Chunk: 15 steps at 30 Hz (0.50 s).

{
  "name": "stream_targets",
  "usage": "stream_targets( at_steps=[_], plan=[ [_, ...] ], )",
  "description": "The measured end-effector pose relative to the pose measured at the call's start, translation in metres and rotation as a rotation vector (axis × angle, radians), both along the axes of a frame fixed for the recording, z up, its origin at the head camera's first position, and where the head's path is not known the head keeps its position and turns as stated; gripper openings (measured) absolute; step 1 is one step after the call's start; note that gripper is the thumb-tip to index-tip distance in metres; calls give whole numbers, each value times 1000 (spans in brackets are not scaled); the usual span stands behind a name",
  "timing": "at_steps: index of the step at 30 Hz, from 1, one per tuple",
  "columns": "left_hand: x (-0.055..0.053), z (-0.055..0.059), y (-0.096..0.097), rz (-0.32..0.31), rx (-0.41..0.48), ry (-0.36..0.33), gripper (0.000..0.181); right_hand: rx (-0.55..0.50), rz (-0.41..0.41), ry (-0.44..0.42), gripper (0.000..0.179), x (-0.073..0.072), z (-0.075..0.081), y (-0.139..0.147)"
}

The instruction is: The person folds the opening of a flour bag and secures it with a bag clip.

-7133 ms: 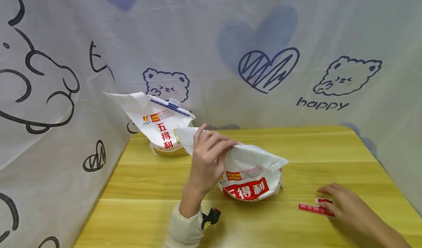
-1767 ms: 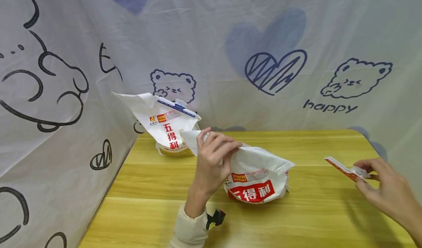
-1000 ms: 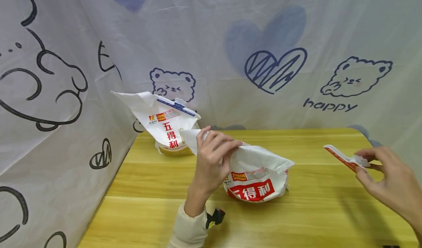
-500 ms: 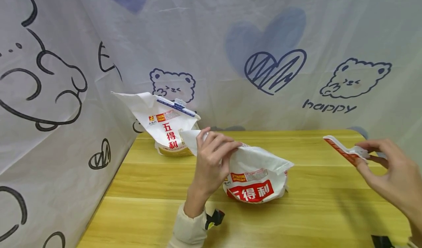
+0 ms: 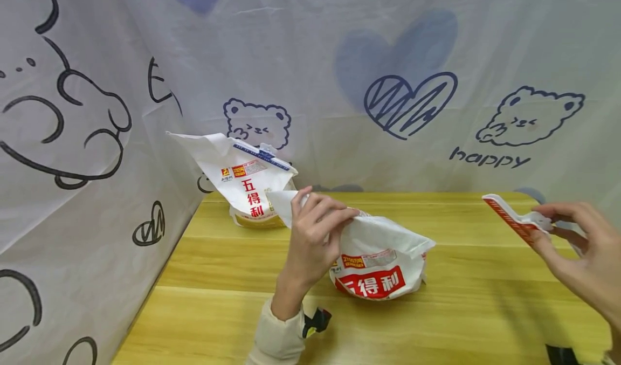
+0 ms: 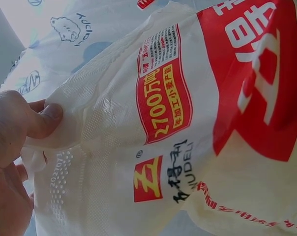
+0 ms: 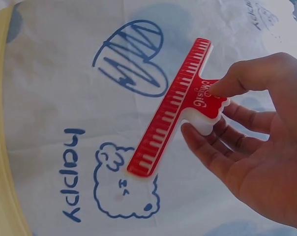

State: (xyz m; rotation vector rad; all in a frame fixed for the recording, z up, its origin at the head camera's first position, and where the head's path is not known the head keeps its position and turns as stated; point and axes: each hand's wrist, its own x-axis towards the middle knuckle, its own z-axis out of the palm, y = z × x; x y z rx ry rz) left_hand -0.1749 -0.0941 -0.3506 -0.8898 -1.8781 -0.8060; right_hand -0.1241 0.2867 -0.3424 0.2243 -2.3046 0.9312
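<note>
My left hand [image 5: 312, 235] pinches the folded top edge of a white flour bag [image 5: 380, 246] with a red label, which stands on the table. In the left wrist view the thumb lies over the bag's stitched edge, and the bag [image 6: 114, 128] fills most of the picture. Off to the right, my right hand [image 5: 582, 246] holds a red and white clip [image 5: 509, 219] by its handle, raised above the table. The right wrist view shows piano keys printed along the clip's long bar [image 7: 170, 110], with my thumb and fingers on either side of the handle.
Behind and to the left stands a second flour bag [image 5: 252, 192] with gold printing, its top held by a blue clip [image 5: 262, 156]. The yellow wooden table [image 5: 218, 311] meets a white curtain [image 5: 310, 84] with bear and heart drawings at the back and left.
My right hand, earlier at the clip lying on the table, has lifted it and since raised it a little higher. The left hand keeps its hold on the bag's top.
</note>
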Motion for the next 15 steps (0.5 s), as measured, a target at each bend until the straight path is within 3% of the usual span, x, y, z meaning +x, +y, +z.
stream_targets(
  at_steps=[15],
  plan=[
    [1, 0, 2, -3, 9, -7, 8, -17, 21, 5, 41, 7, 13, -12]
  ],
)
